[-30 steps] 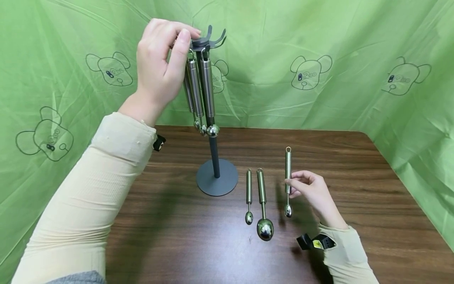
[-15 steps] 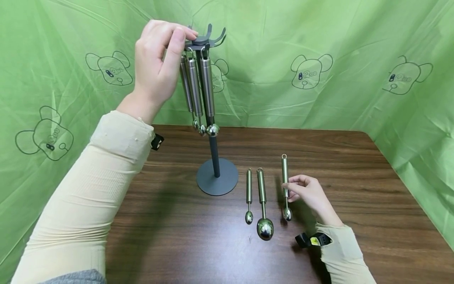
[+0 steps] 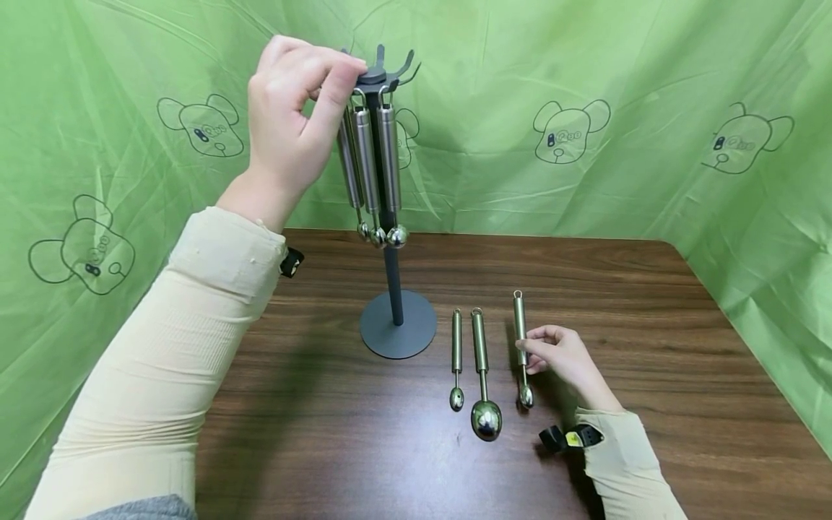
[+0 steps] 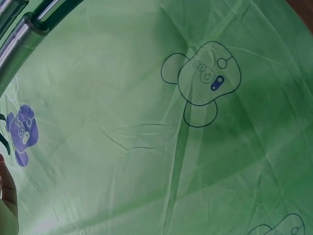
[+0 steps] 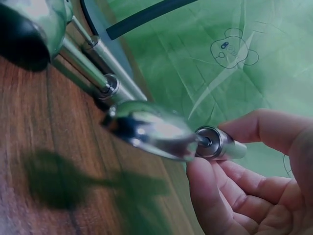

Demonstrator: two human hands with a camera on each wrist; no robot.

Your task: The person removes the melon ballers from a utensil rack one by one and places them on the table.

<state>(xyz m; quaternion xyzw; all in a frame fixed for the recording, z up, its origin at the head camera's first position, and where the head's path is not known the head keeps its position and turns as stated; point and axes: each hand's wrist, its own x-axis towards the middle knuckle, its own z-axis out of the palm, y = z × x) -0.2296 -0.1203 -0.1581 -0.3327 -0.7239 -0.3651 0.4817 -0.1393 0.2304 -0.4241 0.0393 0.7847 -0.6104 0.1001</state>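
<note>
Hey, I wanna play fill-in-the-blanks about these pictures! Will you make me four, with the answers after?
1. The person's left hand is at the ____ of the tall dark grey metal stand, far above its round base.
2. The hand pinching a shiny silver metal spoon is the person's ____ hand.
3. Unheld silver spoons lying on the brown wooden table number ____.
4. The crinkled cloth backdrop is coloured ____.

Missing words: top; right; two; green.

Head view downward over both hands [image 3: 292,108] [image 3: 564,360]

Unreadable small lettering [image 3: 569,136] on green cloth [image 3: 481,188]
</note>
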